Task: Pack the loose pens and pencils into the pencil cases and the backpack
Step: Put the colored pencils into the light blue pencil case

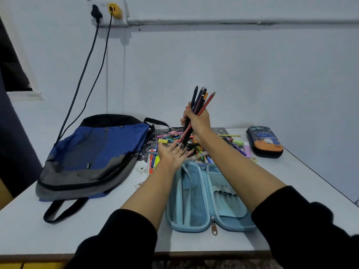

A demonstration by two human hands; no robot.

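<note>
Landmark: open light-blue zipped fabric pencil case (204, 199).
- Right of it: bare white tabletop (291, 171), passable; dark oval pencil case with orange print (265, 141) well apart.
- Behind it: heap of loose coloured pens and pencils (196, 148).
- Left of it: blue-and-grey fabric backpack (93, 158), narrow tabletop strip between.

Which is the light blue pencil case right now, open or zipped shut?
Open. The light blue pencil case lies spread flat on the table, its mesh pocket and pen loops showing.

Single head-worn wide-angle view; faces forward-down across table (93, 230) toward wall (242, 74); near, at table's front edge.
</note>
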